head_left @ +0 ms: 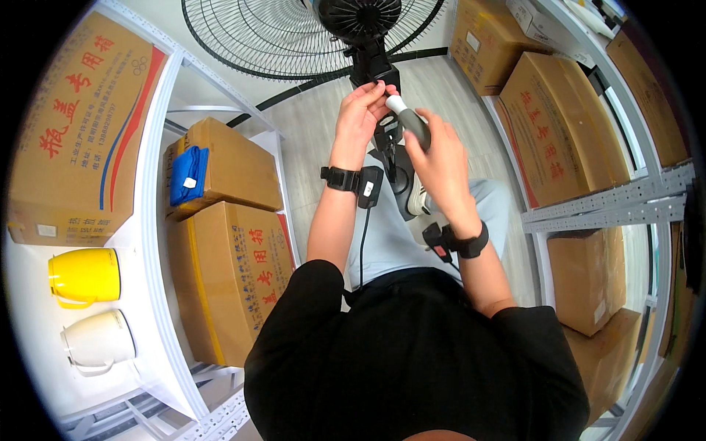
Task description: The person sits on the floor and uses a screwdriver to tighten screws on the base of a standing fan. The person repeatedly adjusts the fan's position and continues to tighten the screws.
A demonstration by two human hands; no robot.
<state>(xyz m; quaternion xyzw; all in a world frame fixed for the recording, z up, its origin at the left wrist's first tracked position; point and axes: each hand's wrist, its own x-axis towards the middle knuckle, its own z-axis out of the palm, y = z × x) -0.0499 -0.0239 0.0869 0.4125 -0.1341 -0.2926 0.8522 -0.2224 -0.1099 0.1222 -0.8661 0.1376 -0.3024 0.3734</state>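
A large black fan (360,20) stands ahead of me, its wire cage at the top of the view and its pole (375,66) reaching down toward the floor. My right hand (441,162) is wrapped round a thick grey tool with a white front end (417,131), which looks like an electric screwdriver. The white end points up and left toward the pole. Close beside that end, my left hand (358,121) has its fingers pinched together at the pole. Whatever lies between those fingertips is too small to make out.
Metal shelving (165,147) with cardboard boxes (234,283) runs along my left. A yellow jug (84,275) and a cream jug (99,342) share one shelf, and a blue folded cloth (190,176) lies on a box. More boxes (559,132) fill the right-hand shelves. Cables hang from both wrist straps.
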